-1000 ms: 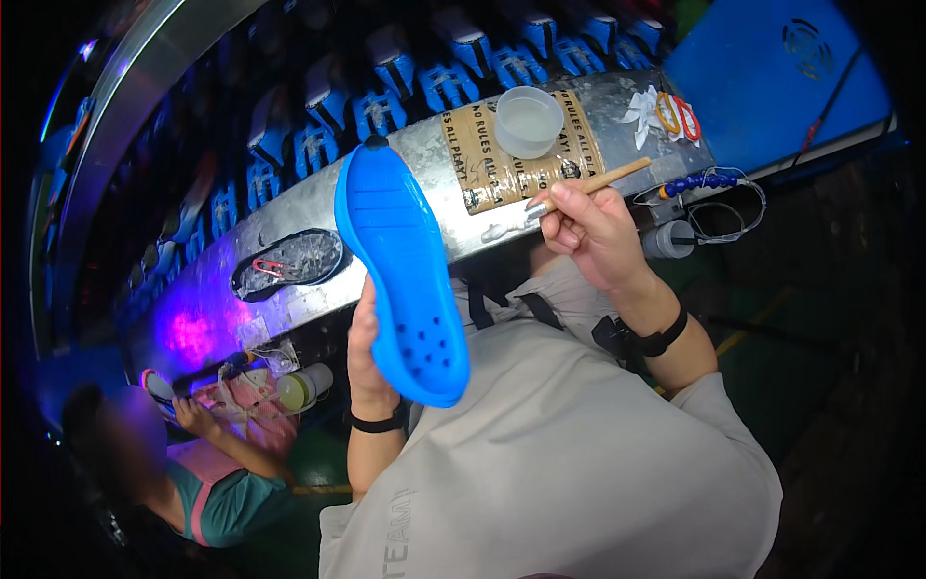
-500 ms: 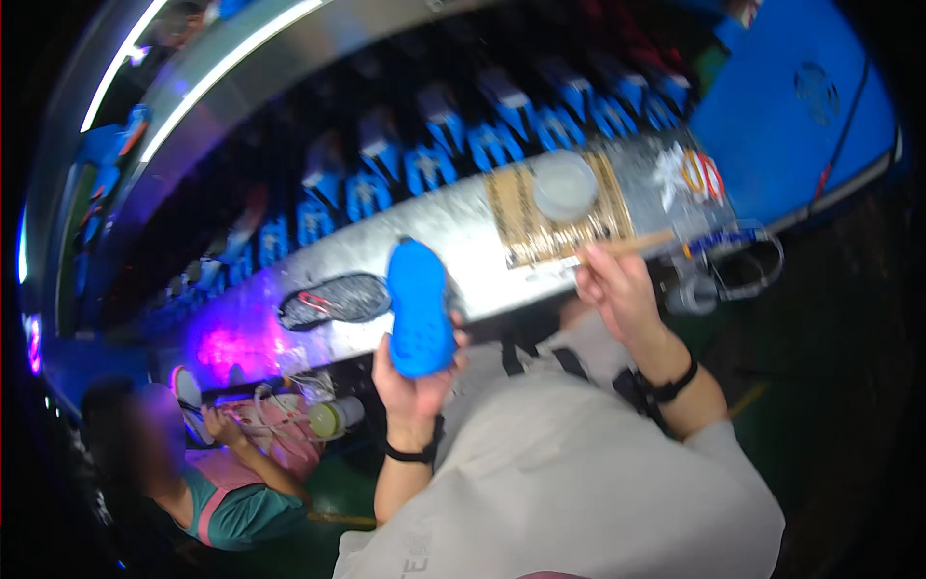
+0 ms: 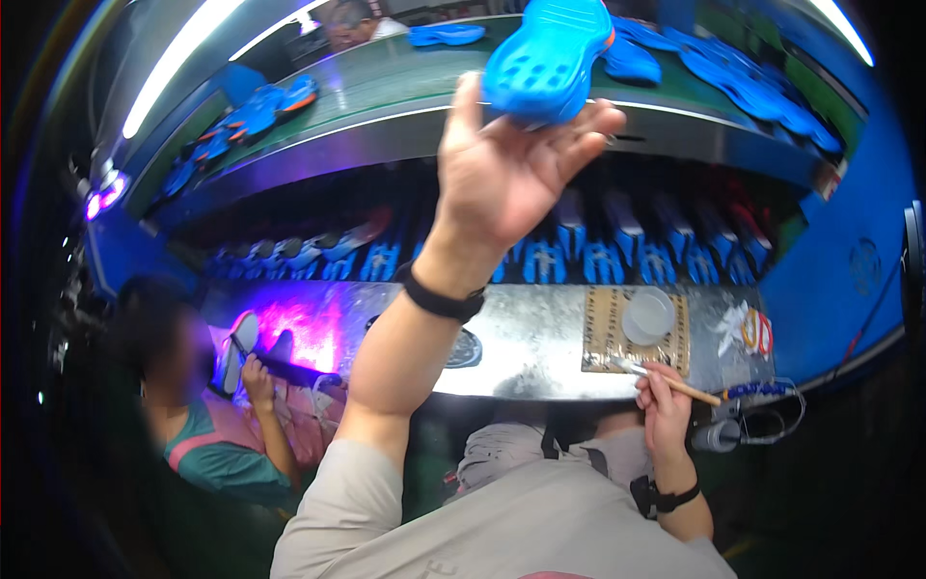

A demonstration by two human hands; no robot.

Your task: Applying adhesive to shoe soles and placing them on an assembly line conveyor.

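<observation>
My left hand (image 3: 502, 164) is raised over the far shelf, palm up. A blue shoe sole (image 3: 550, 63) with round dimples at its heel rests against its fingers, the thumb on one side and the other fingers partly hidden beneath. Low on the right, my right hand (image 3: 664, 398) pinches the wooden handle of a brush (image 3: 696, 392), whose pale bristles point left over a cardboard sheet (image 3: 603, 333). On that sheet sits a round translucent tub (image 3: 648, 317). A dark sole-shaped piece (image 3: 465, 349) lies on the metal table (image 3: 526, 376), partly hidden by my left forearm.
Several blue soles (image 3: 738, 82) lie along the green belt (image 3: 376, 82) above. Blue shoe parts (image 3: 545, 261) line the rack beneath it. Rubber bands (image 3: 757, 333) lie at the table's right end. On the left a co-worker (image 3: 227, 425) holds a shoe (image 3: 241, 343).
My left hand has lifted the blue sole from above the table up to the belt's height. My right hand has tilted the brush, its bristles now to the left. The view has swung upward.
</observation>
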